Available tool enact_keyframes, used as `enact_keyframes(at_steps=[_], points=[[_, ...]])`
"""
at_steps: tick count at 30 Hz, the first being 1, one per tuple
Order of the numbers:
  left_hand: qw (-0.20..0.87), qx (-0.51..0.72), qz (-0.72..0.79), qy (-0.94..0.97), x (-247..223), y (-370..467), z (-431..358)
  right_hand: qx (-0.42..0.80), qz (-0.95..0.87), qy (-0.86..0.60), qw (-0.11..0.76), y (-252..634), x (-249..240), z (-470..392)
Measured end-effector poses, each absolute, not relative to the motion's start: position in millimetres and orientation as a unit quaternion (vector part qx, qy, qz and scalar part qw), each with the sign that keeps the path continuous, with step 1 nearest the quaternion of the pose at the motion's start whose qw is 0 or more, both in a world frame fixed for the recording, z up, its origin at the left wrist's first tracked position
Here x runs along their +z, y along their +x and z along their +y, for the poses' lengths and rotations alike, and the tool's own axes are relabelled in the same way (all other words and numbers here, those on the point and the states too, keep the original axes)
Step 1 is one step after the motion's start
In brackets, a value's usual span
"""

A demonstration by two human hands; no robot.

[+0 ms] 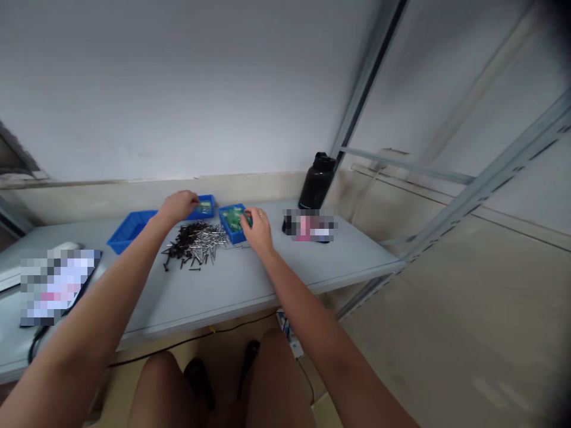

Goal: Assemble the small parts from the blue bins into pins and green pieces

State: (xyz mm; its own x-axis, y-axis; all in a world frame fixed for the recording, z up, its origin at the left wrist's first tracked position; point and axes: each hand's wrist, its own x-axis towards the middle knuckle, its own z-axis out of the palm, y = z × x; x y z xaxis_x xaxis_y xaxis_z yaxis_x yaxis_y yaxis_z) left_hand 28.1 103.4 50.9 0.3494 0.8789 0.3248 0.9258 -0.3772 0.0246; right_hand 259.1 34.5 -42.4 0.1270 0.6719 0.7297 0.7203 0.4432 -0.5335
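My left hand (178, 206) reaches to a small blue bin (206, 215) at the back that holds small clear packets. Its fingertips are pinched together at the bin's left side; whatever they hold is too small to tell. Over a second blue bin (237, 238), filled with small green pieces (232, 217), is my right hand (259, 229). Thumb and fingers curl down at the green contents, and a bit of red shows beside them. What lies between these fingers I cannot make out. A loose pile of dark and silver screws (196, 241) spreads on the table in front of both bins.
A larger blue bin (127, 232) stands left, partly behind my left forearm. At the right are a black bottle (317, 181) and a blurred-out item (310, 227). A phone-like device (62, 288) lies far left. Metal shelf posts (482, 178) frame the table (223, 297) on the right.
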Motion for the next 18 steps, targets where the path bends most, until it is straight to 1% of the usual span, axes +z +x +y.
enact_keyframes(at_steps=[3,5,7,9,11,12,14,18], points=[[0.063,-0.249,-0.530,-0.808,45.2,12.7,69.2,-0.043,-0.666,-0.516,0.536,259.9,-43.1,33.9],[0.037,-0.335,-0.523,-0.783,33.9,5.2,43.2,-0.073,-0.663,-0.508,0.545,261.0,-42.9,32.1],[-0.002,-0.386,-0.518,-0.763,19.2,0.4,17.9,-0.108,-0.668,-0.489,0.550,260.3,-41.8,28.1],[-0.075,-0.430,-0.527,-0.729,3.8,-1.8,-4.0,-0.133,-0.698,-0.452,0.540,254.8,-40.2,20.3],[-0.220,-0.466,-0.519,-0.682,-9.9,-2.1,-21.2,-0.136,-0.744,-0.407,0.512,242.4,-39.1,7.6],[-0.275,-0.482,-0.504,-0.662,-15.6,-2.0,-28.2,-0.125,-0.768,-0.387,0.495,233.6,-39.1,-0.5],[-0.320,-0.510,-0.486,-0.634,-24.9,-1.7,-39.6,-0.072,-0.803,-0.362,0.468,212.7,-41.4,-18.0],[-0.355,-0.543,-0.476,-0.594,-39.1,-2.2,-55.3,0.142,-0.766,-0.403,0.480,173.9,-54.0,-39.9]])
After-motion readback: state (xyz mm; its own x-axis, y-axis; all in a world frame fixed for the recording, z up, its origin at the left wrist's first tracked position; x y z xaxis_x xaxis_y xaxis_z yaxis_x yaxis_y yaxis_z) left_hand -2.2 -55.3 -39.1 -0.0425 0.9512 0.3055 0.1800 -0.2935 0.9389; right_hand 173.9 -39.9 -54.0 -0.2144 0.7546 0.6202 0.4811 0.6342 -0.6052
